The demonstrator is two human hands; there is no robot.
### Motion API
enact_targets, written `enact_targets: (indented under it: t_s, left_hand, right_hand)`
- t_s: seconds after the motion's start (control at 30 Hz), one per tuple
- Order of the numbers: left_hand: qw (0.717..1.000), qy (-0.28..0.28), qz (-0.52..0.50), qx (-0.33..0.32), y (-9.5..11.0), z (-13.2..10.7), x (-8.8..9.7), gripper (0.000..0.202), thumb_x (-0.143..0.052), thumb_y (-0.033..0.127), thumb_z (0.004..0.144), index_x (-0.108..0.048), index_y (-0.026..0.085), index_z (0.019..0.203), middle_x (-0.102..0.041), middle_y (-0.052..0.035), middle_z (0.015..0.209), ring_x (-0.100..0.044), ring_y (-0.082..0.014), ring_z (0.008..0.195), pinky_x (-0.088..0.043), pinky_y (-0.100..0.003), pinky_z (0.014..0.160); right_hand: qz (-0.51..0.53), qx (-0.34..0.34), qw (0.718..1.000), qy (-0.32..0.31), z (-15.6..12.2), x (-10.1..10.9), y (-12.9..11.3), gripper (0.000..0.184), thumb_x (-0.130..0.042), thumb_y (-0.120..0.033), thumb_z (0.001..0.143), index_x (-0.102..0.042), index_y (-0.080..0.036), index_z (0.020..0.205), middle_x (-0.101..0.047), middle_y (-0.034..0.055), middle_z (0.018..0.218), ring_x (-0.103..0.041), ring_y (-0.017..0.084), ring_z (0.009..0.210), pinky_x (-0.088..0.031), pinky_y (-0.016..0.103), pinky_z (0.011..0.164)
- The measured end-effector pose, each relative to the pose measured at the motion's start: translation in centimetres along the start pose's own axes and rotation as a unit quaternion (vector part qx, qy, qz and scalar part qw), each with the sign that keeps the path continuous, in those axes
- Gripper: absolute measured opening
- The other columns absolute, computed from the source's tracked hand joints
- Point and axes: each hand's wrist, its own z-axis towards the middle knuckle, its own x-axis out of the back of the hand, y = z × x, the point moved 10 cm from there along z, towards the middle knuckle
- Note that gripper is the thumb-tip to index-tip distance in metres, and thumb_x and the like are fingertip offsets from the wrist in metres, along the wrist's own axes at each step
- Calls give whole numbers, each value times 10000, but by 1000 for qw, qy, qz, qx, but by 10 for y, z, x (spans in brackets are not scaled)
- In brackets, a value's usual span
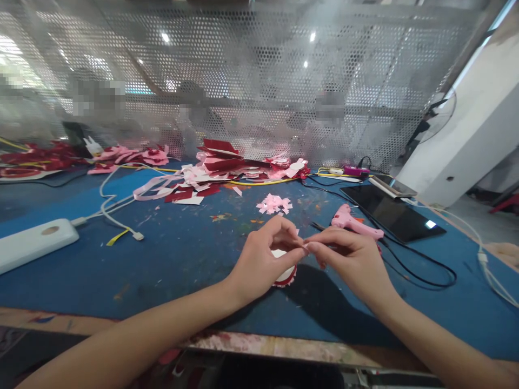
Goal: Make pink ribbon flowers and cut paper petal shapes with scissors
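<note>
Above the blue table [190, 265], my left hand [259, 259] and my right hand [352, 259] meet fingertip to fingertip. Both are closed in a pinch on a small pink paper piece [306, 246], mostly hidden by the fingers. Partly behind my left hand lies a round white piece with a red, frilled edge [287, 277]. Just beyond the hands sits a little heap of pink paper pieces [274, 203]. A pink glue gun [354, 222] rests on its side past my right hand.
Red, pink and white paper scraps [223, 167] pile along the perforated metal screen [243, 81]. A black tablet [393, 210] lies at the right among cables. On the left are a white power strip [36, 243] and a white cable [107, 208].
</note>
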Motion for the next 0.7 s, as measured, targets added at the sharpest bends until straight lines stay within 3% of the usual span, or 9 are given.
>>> enact_targets:
  t_s: [0.1, 0.23, 0.4, 0.7]
  left_hand:
    - [996, 8, -69, 47, -10, 3, 0, 300, -706, 252, 711, -422, 193, 789, -674, 14, 748, -654, -124, 682, -496, -241, 657]
    - [979, -16, -173, 105, -23, 5, -8, 409, -746, 244, 668, -368, 203, 817, -655, 43, 669, -634, -101, 578, -475, -209, 583]
    - [973, -58, -192, 114, -23, 4, -16, 438, -756, 232, 667, -345, 204, 818, -652, 56, 635, -622, -83, 550, -459, -181, 563]
    - [988, -44, -125, 83, -19, 3, -9, 426, -747, 256, 677, -344, 205, 807, -689, 16, 725, -626, -99, 572, -474, -220, 590]
  right_hand:
    - [32, -16, 999, 1, 3, 3, 9, 225, -655, -354, 774, -695, -194, 927, -620, 10, 679, -536, 109, 534, -497, 253, 517]
    - [16, 53, 997, -47, 9, 1, -1, 250, -617, -327, 813, -680, -234, 1036, -606, 14, 774, -566, 124, 678, -495, 257, 618]
    - [-46, 112, 986, -119, 9, -9, -12, 171, -621, -314, 829, -713, -271, 967, -622, 37, 880, -579, 145, 812, -482, 266, 704]
    - [-104, 110, 985, -79, 9, -3, -11, 137, -635, -329, 806, -715, -218, 805, -654, 53, 789, -597, 170, 733, -488, 294, 637]
